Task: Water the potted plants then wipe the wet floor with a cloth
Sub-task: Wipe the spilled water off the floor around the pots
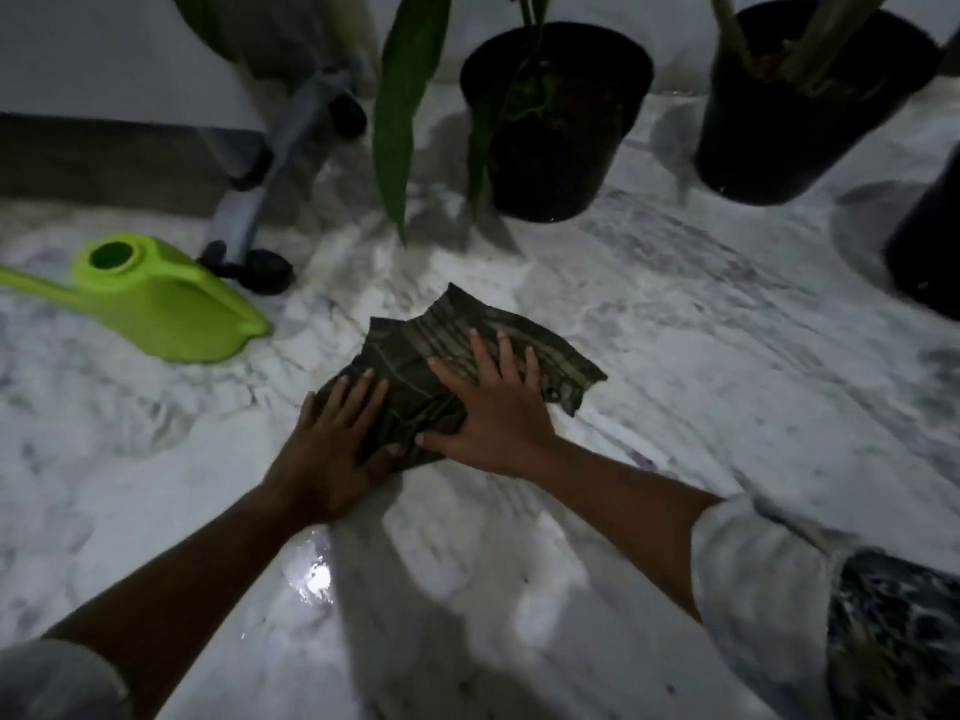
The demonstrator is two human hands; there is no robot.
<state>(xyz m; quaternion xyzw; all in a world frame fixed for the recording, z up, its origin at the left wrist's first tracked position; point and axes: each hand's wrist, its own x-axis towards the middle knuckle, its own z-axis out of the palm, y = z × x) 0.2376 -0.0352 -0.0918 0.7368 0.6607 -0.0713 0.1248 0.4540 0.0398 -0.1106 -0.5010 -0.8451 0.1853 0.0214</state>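
Note:
A dark green striped cloth (415, 356) lies crumpled on the white marble floor (701, 330) at the centre of the head view. My left hand (337, 444) presses flat on its near left edge, fingers spread. Flat on the cloth's middle rests my right hand (493, 407), fingers apart and pointing away from me. A lime green watering can (156, 298) stands on the floor to the left. Two black pots with plants (556, 122) (795, 111) stand behind the cloth. A small shiny wet patch (311, 579) glints on the floor under my left forearm.
A third dark pot (930, 252) sits at the right edge. A grey chair base with black castors (260, 262) stands behind the watering can. A long green leaf (405, 106) hangs down over the floor. A wall with a brown skirting (104, 163) runs along the back left.

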